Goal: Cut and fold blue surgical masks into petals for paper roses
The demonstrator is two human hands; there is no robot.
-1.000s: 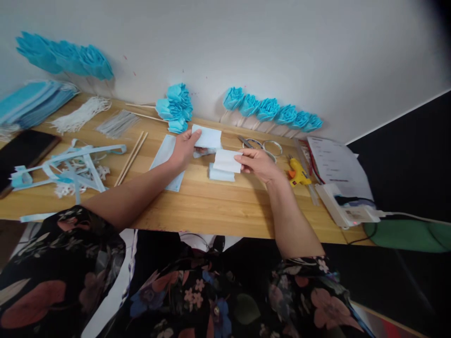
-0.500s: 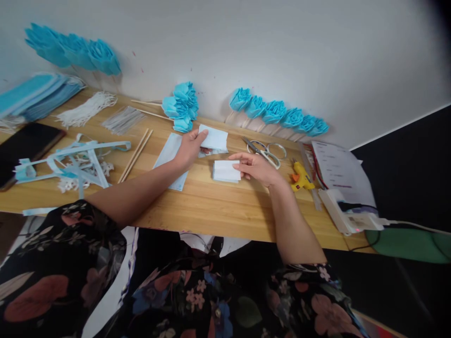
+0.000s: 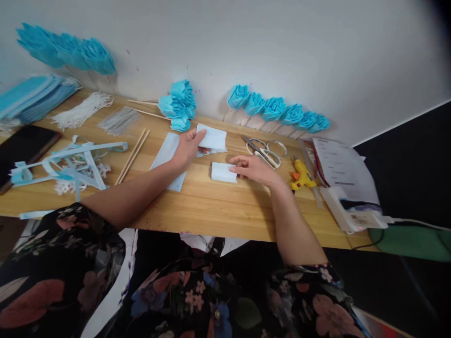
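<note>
**Left hand has one folded piece, right hand is on the stack**

Left to right on the wooden table:
- Far left: pile of blue face masks, dark phone in front of it, and a tangle of cut blue strips.
- Then white ear loops, grey nose wires and a pair of wooden sticks.
- A flat mask sheet lies under the left wrist.
- Left hand: clamped on a folded piece, thumb on top, fingers hidden under it. The piece is raised just off the table, below the blue flower bunch.
- The stack of folded pieces lies flat at centre, just beside and in front of the held piece, not touching it.
- Right hand: fingers loose and apart, tips touching the stack's right edge. It grips nothing.
- Right of that: scissors, yellow glue gun, printed sheets and a power strip at the edge.
- A row of blue flowers leans on the wall behind the scissors.

My read is that this is a stacking or squaring step: the right hand steadies the pile while the left keeps one piece separate.

Any further handling calls for:
- edges aligned before pressing
- light finger pressure, since the stack is thin and will slide on bare wood
- hands kept clear of the scissors, which are near the right knuckles
</note>
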